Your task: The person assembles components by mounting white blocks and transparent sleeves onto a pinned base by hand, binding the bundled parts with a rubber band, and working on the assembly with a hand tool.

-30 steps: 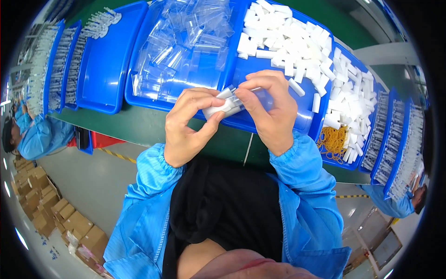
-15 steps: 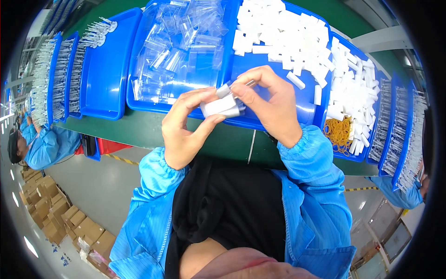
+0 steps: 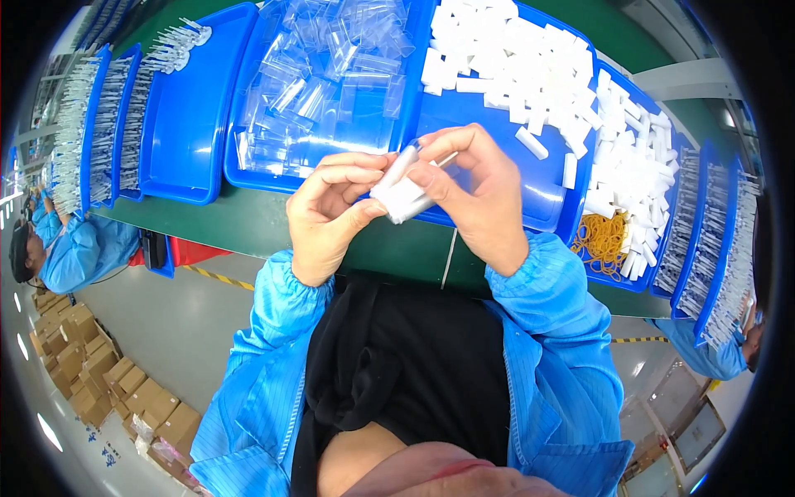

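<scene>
Between my two hands is a small bundle of white cylinders (image 3: 401, 197), partly covered by what looks like clear plastic. My left hand (image 3: 325, 217) pinches its left side between thumb and fingers. From the other side my right hand (image 3: 479, 190) grips the upper right end with thumb and forefinger; a thin pale edge sticks out there. Fingers hide part of the bundle. Just beyond the hands, clear plastic sleeves (image 3: 313, 93) lie in a blue tray (image 3: 234, 166). Right of it, loose white cylinders (image 3: 530, 70) fill the far part of another blue tray (image 3: 480, 124).
A blue tray at right holds more white cylinders (image 3: 638, 166) and tan rubber bands (image 3: 602, 240). Further trays of thin white parts stand at both ends of the green table (image 3: 248, 219). Co-workers in blue (image 3: 87, 253) are at far left and right. Cardboard boxes (image 3: 91, 364) stack on the floor.
The bundle has tilted in my hands, its right end turning upward. Both hands have shifted slightly, with the left fingers now closer to the right hand.
</scene>
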A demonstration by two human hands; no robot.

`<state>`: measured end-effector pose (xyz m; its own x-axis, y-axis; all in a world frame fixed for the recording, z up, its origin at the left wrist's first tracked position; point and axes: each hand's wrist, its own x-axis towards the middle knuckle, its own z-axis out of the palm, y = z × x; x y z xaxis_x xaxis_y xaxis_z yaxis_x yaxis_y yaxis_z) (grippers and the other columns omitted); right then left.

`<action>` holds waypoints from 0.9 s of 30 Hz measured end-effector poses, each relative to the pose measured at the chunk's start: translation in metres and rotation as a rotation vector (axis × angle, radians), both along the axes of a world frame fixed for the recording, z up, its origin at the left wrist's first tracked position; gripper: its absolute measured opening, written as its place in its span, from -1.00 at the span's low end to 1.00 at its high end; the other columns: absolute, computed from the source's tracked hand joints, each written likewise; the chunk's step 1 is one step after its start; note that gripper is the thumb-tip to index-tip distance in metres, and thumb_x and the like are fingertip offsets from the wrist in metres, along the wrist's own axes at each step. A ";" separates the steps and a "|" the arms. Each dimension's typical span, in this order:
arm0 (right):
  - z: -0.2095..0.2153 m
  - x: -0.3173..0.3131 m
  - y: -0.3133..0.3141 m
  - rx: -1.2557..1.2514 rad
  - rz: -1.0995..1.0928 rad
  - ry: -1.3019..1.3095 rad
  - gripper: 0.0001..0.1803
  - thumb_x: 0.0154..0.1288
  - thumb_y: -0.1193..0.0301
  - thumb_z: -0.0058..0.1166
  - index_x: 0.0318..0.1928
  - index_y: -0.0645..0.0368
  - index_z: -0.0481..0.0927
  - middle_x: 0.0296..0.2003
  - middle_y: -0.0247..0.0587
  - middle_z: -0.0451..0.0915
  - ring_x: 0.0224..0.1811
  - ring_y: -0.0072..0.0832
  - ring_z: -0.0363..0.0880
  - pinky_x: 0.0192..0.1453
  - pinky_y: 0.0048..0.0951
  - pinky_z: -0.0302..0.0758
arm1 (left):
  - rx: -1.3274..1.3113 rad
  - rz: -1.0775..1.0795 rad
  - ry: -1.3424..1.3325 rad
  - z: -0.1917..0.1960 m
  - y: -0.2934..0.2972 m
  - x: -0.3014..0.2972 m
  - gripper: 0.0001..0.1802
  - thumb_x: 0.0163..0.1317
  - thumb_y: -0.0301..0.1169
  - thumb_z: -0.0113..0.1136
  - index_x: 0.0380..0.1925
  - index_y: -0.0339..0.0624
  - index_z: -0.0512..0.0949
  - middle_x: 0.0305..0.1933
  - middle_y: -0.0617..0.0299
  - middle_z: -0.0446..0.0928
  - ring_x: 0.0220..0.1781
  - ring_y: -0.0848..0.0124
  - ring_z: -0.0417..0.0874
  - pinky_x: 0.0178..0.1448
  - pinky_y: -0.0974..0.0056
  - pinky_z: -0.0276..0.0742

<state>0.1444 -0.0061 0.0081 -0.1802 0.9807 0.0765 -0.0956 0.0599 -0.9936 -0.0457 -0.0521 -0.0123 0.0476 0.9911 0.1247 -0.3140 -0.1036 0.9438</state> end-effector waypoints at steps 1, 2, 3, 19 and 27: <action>-0.002 -0.002 0.000 0.006 0.056 0.003 -0.75 0.24 0.37 0.35 -0.21 0.23 0.56 -0.26 -0.25 0.63 -0.21 -0.55 0.62 -0.10 -0.51 0.52 | -0.003 0.014 0.019 0.000 0.000 -0.002 -0.65 0.11 -0.67 0.36 -0.08 -0.37 0.52 0.16 -0.03 0.45 0.24 0.08 0.55 0.27 0.08 0.56; -0.003 -0.005 0.000 0.013 0.112 0.006 -0.74 0.23 0.36 0.35 -0.21 0.22 0.57 -0.25 -0.25 0.62 -0.22 -0.54 0.61 -0.10 -0.49 0.52 | -0.005 0.019 0.017 0.002 -0.001 -0.003 -0.65 0.11 -0.67 0.36 -0.08 -0.37 0.52 0.16 -0.03 0.45 0.24 0.08 0.55 0.27 0.08 0.56; 0.000 -0.005 0.000 -0.057 0.124 0.004 -0.73 0.20 0.34 0.37 -0.21 0.18 0.58 -0.21 -0.22 0.60 -0.15 -0.47 0.59 -0.04 -0.41 0.50 | -0.051 0.062 0.076 0.005 -0.001 -0.004 -0.61 0.10 -0.66 0.38 -0.06 -0.37 0.50 0.13 -0.03 0.48 0.18 0.14 0.59 0.23 0.12 0.59; 0.017 0.005 0.022 0.258 0.341 -0.419 -0.73 0.31 0.20 0.23 -0.23 0.16 0.63 -0.28 -0.20 0.63 -0.16 -0.36 0.52 -0.08 -0.34 0.44 | -0.482 -0.326 -0.064 0.029 0.007 -0.002 -0.26 0.29 -0.33 0.28 0.38 -0.36 0.19 0.20 -0.08 0.46 0.16 0.23 0.59 0.15 0.19 0.61; 0.014 0.032 0.017 0.012 0.307 -0.119 -0.67 0.53 0.24 -0.07 0.07 0.15 0.62 -0.04 -0.19 0.64 0.04 -0.40 0.57 0.16 -0.42 0.46 | -0.583 -0.404 -0.279 0.032 0.006 0.002 -0.40 0.48 -0.20 -0.06 0.35 -0.39 0.21 0.23 -0.11 0.46 0.17 0.03 0.60 0.21 0.09 0.55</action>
